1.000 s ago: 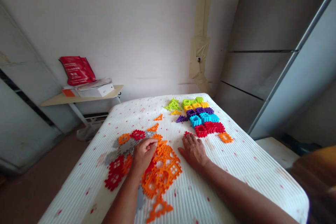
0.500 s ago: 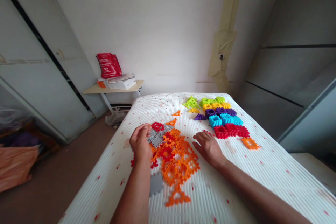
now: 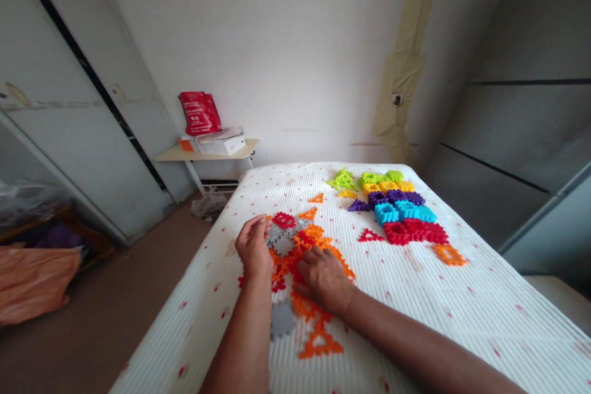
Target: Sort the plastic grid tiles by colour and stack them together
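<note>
The pile of orange, red and grey tiles (image 3: pixel 318 235) lies in the middle of the white bed (image 3: pixel 415 320). The right hand (image 3: pixel 325 277) rests flat and open on top of it. The left hand (image 3: pixel 253 246) curls at the pile's left edge. I cannot tell if it pinches a tile. The sorted tile rows (image 3: pixel 399 209) sit far right.
</note>
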Available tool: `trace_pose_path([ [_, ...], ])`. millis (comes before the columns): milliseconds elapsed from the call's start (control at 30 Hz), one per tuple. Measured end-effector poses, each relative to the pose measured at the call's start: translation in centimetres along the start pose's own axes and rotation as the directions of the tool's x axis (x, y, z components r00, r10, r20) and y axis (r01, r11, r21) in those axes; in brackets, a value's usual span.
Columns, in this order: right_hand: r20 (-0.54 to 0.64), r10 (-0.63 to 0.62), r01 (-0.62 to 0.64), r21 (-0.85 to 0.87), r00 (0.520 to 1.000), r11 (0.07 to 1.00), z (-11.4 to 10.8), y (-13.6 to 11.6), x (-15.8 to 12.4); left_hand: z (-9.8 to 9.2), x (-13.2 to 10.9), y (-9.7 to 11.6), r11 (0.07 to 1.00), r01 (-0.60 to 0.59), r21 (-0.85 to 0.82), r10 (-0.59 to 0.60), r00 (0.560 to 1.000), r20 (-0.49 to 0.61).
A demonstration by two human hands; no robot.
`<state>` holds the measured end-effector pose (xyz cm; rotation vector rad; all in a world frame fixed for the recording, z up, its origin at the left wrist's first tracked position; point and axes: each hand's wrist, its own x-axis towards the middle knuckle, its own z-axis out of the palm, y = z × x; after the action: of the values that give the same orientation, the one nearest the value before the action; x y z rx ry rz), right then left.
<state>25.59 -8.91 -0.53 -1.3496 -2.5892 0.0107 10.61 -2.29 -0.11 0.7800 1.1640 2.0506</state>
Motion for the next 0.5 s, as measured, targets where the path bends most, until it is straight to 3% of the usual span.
trace_pose_path([
  [233, -0.128, 0.004, -0.012, -0.056, 0.992, 0.998, 0.6, 0.0, -0.3, 0.3, -0.8, -0.4, 0.986, -0.059, 0.156, 0.043, 0.994, 0.101],
  [300, -0.184, 0.054, -0.054, 0.005, 0.982, 0.999, 0.0, 0.6, -0.3, 0.5, -1.2, -0.3, 0.979, -0.059, 0.195, 0.023, 0.984, 0.178],
  [367, -0.243, 0.158, -0.118, 0.173, 0.957, 0.978, -0.7, 1.9, -0.5, 0.8, -1.6, -0.1, 0.970, -0.038, 0.238, -0.029, 0.963, 0.270],
  [433, -0.252, 0.322, -0.177, 0.465, 0.913, 0.867, -1.4, 3.6, -1.0, 1.2, -2.1, 0.2, 0.960, -0.013, 0.278, -0.096, 0.923, 0.374],
  [500, -0.158, 0.490, -0.203, 0.771, 0.857, 0.604, -1.7, 5.5, -1.5, 1.6, -2.7, 0.3, 0.952, 0.014, 0.307, -0.164, 0.867, 0.470],
])
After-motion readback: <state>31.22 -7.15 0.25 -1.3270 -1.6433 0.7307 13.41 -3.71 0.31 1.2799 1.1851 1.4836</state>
